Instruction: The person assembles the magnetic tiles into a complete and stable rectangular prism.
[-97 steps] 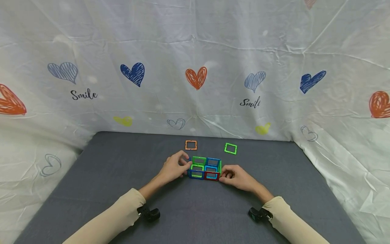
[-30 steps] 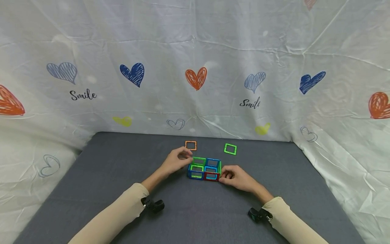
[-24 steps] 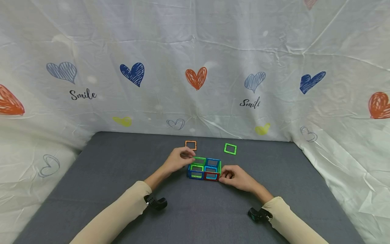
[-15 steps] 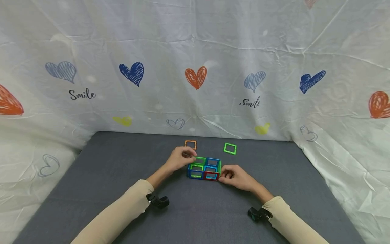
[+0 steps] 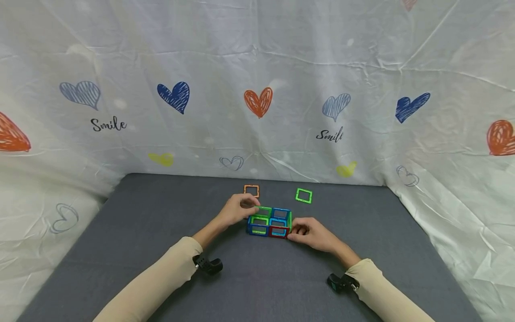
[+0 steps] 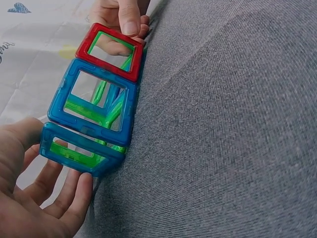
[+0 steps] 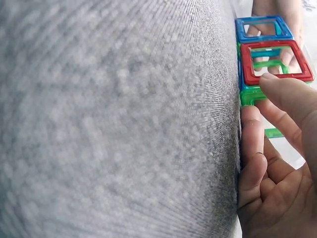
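A box-like build of square magnetic tiles (image 5: 279,213) stands on the cloth, two tiles long. Its front shows a blue tile (image 6: 96,101) and a red tile (image 7: 275,64), with green and blue tiles behind. My left hand (image 5: 235,209) is at the left end, thumb by the upper corner of the blue end tile (image 6: 79,153) and fingers curled around its far side. At the right end my right hand (image 5: 314,234) pinches the build, thumb on the red tile's edge and fingers by the green end tile. Part of the back-left corner is hidden by the left hand.
Behind the build lie a loose orange tile (image 5: 251,191) and a loose green tile (image 5: 303,196). Dark grey cloth (image 5: 265,277) covers the table, and a white curtain (image 5: 297,67) with printed hearts hangs along its back and sides.
My left hand has shifted slightly right and back, from the left side of the build to its back-left corner. My right hand has stayed nearly still, and the loose tiles have not moved.
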Action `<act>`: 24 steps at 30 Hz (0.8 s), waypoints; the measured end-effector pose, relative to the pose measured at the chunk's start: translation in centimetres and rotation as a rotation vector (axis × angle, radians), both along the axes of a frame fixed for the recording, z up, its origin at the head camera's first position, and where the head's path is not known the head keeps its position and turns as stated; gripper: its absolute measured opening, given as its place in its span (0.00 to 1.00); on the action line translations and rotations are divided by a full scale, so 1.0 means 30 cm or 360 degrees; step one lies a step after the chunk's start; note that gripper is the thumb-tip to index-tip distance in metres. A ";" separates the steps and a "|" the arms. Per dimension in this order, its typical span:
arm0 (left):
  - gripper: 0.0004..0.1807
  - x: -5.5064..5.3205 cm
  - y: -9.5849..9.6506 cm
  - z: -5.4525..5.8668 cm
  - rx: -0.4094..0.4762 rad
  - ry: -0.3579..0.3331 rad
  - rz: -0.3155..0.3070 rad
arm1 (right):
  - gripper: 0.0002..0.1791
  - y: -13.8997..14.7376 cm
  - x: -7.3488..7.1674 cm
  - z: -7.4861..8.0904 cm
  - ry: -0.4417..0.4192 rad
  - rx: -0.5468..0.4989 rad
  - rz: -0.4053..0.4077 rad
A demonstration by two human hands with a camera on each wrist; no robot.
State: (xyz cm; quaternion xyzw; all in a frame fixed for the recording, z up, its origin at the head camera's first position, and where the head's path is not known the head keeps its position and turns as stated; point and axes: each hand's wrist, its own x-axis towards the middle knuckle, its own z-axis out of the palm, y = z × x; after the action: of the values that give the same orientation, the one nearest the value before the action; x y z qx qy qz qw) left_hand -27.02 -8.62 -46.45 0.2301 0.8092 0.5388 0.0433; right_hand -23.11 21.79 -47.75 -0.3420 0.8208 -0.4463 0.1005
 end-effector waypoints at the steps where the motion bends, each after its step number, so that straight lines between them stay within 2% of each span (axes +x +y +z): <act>1: 0.05 0.000 0.001 0.001 -0.0002 -0.0008 -0.0001 | 0.04 0.000 0.000 0.000 0.0007 0.0005 -0.0002; 8: 0.05 -0.001 0.003 0.005 -0.0020 -0.0036 -0.0012 | 0.03 0.002 0.001 0.005 0.0003 0.0004 0.0003; 19: 0.07 -0.006 -0.004 -0.008 0.0016 -0.0040 -0.0041 | 0.03 0.001 0.001 0.005 -0.0011 0.0014 -0.0011; 21: 0.07 -0.002 -0.004 0.000 0.0017 -0.0046 -0.0049 | 0.04 0.001 0.001 0.004 -0.0011 0.0009 -0.0012; 24: 0.07 0.017 -0.004 0.037 0.0014 -0.0061 -0.0068 | 0.04 0.000 0.001 0.005 -0.0006 0.0009 -0.0012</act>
State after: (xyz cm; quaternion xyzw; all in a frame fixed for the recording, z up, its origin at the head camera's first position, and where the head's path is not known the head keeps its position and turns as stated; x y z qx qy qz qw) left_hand -26.52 -8.74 -45.33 0.2370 0.8008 0.5456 0.0694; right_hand -23.09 21.80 -47.61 -0.3377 0.8232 -0.4451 0.1015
